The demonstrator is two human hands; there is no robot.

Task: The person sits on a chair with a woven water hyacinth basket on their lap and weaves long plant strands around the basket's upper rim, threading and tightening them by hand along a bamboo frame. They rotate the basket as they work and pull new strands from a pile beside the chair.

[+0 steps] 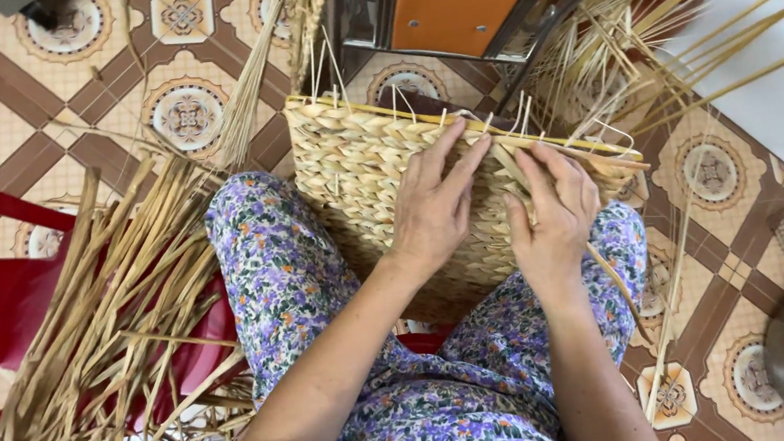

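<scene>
A woven straw basket (pixel 359 171) rests across the floral-trousered knees (pixel 282 258), centre of the scene; a sheaf of dried straw (pixel 107 312) lies left; the left hand (pixel 433 207) lies flat on the weave, fingers spread; the right hand (pixel 557 211) pinches a straw strand (pixel 512 170) at the far rim.

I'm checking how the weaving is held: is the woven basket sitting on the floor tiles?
No: the woven basket rests on the person's lap, with the left hand flat against it and the right hand gripping a strand.
</scene>
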